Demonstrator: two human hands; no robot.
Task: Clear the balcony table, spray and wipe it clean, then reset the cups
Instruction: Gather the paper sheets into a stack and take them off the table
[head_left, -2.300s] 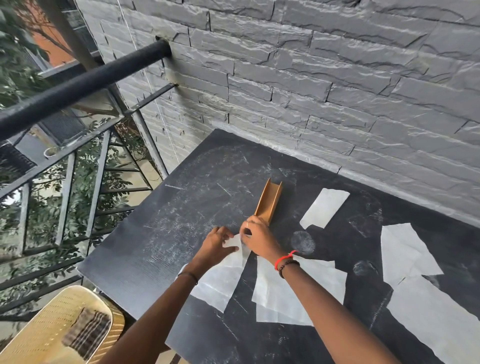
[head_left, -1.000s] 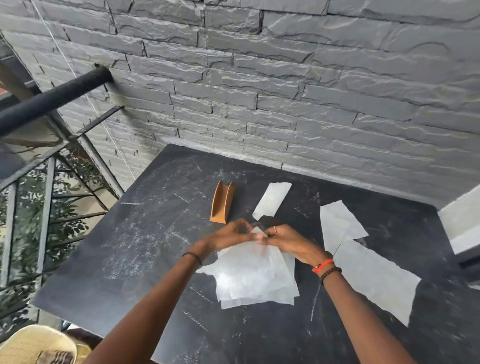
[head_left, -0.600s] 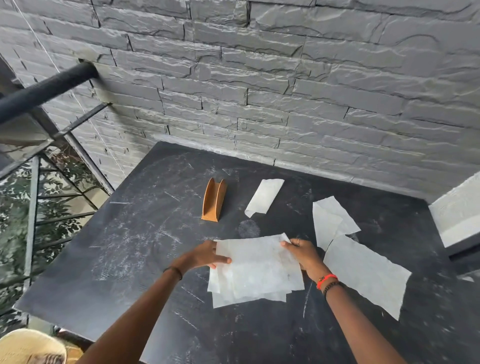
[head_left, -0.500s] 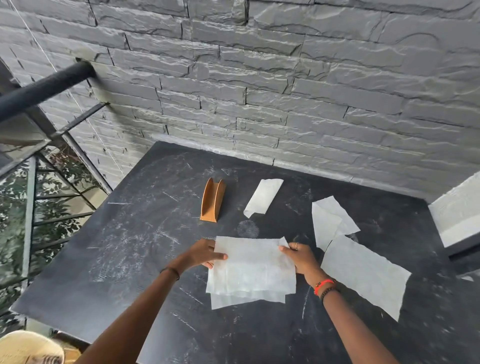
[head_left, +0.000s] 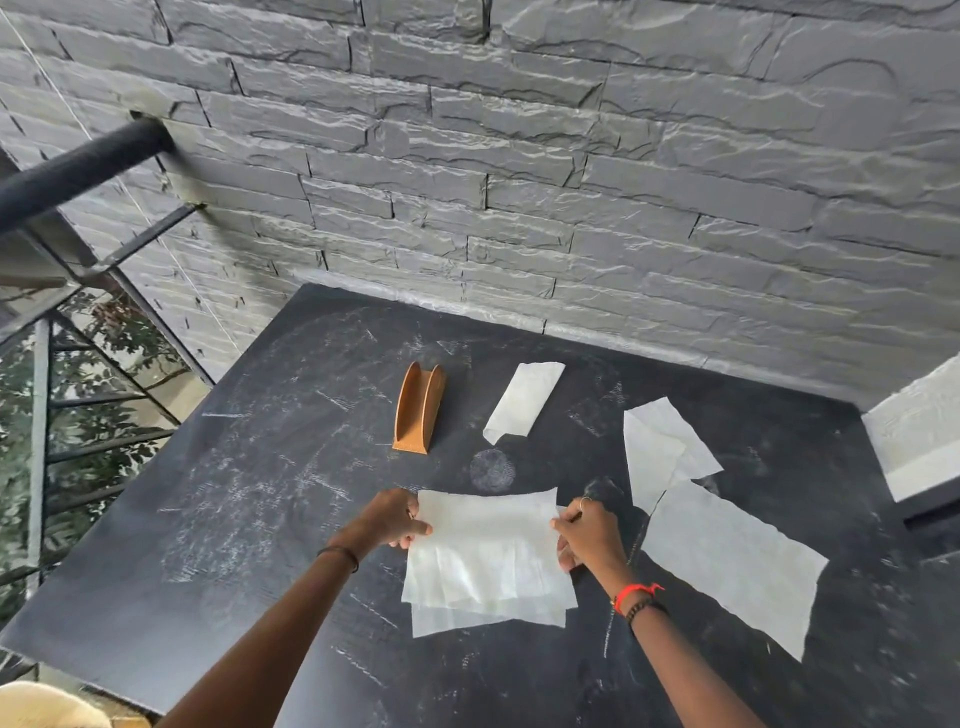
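Note:
A scuffed black table stands against a grey stone wall. Near its middle lies a stack of white napkins. My left hand pinches the stack's left edge and my right hand pinches its right edge. An empty brown napkin holder stands upright behind the stack. A folded napkin lies to the holder's right. Further right, a smaller napkin overlaps a large sheet. No cups are in view.
The stone wall runs along the table's far side. A black metal railing with trees behind it borders the left. A white ledge sits at the right edge. A woven chair shows at the bottom left corner.
My hands drew two napkins together into one stack, then moved apart from the top middle to its left and right edges. The view shifted right, away from the railing.

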